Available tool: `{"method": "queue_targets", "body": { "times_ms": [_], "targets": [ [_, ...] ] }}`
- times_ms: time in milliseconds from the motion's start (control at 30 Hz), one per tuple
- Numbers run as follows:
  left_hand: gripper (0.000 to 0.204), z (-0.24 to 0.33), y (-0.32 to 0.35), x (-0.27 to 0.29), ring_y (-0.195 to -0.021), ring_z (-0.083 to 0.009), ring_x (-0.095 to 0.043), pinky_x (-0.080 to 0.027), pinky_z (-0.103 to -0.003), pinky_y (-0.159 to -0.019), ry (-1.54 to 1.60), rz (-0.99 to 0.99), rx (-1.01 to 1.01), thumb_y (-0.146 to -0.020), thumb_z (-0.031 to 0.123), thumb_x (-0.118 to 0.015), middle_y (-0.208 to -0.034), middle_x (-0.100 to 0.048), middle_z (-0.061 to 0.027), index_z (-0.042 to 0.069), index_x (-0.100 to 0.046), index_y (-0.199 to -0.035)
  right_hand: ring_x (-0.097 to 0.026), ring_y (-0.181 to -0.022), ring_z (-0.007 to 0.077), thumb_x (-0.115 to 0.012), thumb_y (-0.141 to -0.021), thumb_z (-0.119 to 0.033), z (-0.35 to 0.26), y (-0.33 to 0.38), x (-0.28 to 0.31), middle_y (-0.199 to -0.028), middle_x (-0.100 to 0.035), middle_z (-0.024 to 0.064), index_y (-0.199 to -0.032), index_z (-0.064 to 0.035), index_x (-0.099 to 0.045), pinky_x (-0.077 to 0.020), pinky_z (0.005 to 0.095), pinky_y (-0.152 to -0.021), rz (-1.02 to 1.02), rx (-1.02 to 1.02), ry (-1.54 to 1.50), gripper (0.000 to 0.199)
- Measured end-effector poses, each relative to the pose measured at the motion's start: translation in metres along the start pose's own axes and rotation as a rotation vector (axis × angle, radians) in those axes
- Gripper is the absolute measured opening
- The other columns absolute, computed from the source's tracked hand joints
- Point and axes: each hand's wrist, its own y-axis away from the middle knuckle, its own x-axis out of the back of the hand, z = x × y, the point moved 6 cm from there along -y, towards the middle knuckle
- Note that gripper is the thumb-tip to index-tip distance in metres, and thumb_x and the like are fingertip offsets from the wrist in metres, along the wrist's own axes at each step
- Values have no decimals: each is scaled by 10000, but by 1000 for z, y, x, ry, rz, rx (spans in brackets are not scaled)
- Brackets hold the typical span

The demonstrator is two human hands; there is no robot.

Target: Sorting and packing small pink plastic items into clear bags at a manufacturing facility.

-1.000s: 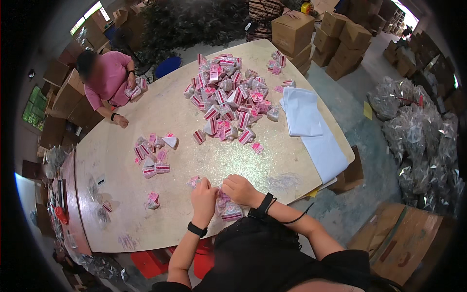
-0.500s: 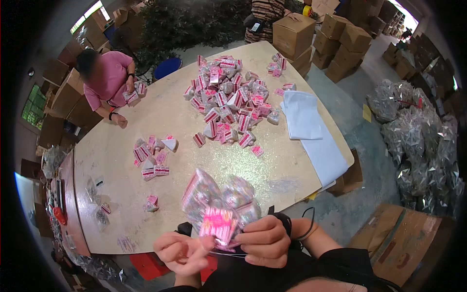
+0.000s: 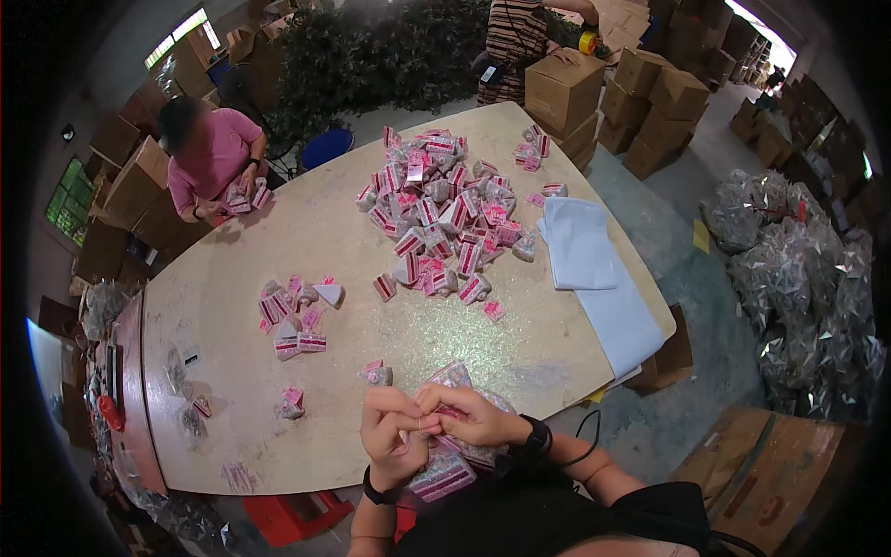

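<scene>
At the near edge of the table, my left hand (image 3: 393,446) and my right hand (image 3: 475,418) meet, closed, with thumbs and fingertips pinched together. A bundle of clear-bagged, wedge-shaped packets (image 3: 442,478) with pink-and-white stripes hangs at my right hand, below and behind the fingers. My right fingers grip its gathered top, which they partly hide. A pale thin line shows at the fingertips, but what my left fingers pinch is too small to make out. Just beyond my left hand, a single bagged packet (image 3: 376,375) with a pink tag lies on the table.
A large heap of similar packets (image 3: 436,213) covers the table's far middle; a smaller cluster (image 3: 295,320) lies left. White sheets (image 3: 580,246) lie along the right edge. A co-worker in pink (image 3: 218,153) handles packets at far left; another person stands by cardboard boxes (image 3: 563,93).
My hands have come together, and the bundle has dropped toward me from above the table. A single packet now shows beyond my left hand. The co-worker in pink has brought both hands together.
</scene>
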Motion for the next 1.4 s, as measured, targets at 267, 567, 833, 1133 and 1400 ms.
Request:
{"method": "queue_targets", "body": {
  "times_ms": [267, 567, 833, 1133, 1400],
  "targets": [
    [188, 0, -4, 5, -727, -225, -519, -413, -305, -587, -270, -203, -166, -551, -45, -647, -793, -525, -51, 66, -546, -665, -521, -789, 230, -489, -879, -125, 3, 16, 2, -812, -567, 85, -819, -6, -567, -408, 337, -771, -300, -105, 14, 154],
    [219, -3, 0, 7, -679, -248, -539, -434, -325, -552, -337, -341, -158, -506, -50, -611, -760, -524, -63, 40, -484, -659, -490, -758, 263, -512, -834, -109, 3, 12, 7, -755, -538, 86, -800, -11, -545, -395, 352, -725, -264, -29, 271, 110],
    [232, -10, 8, 1, -700, -241, -526, -429, -311, -594, -161, -455, -64, -464, -138, -490, -772, -491, -96, 2, -461, -647, -489, -764, 271, -521, -822, -84, 7, 17, 6, -747, -517, 94, -818, -13, -550, -403, 352, -707, -277, -46, 217, 77],
    [204, -19, 7, 7, -859, -244, -545, -452, -324, -705, -149, -398, -8, -526, -125, -527, -798, -598, -40, 38, -530, -650, -505, -758, 282, -519, -824, -107, -8, 16, 8, -760, -544, 101, -807, -10, -549, -407, 351, -695, -283, -104, 274, 103],
    [177, -24, 1, 7, -809, -250, -559, -455, -334, -689, 20, -156, -77, -574, -104, -566, -721, -588, -28, 58, -499, -601, -493, -725, 295, -480, -855, -154, -18, 16, -1, -709, -507, 124, -791, -16, -527, -390, 358, -659, -259, -199, 304, 159]
  ]
}}
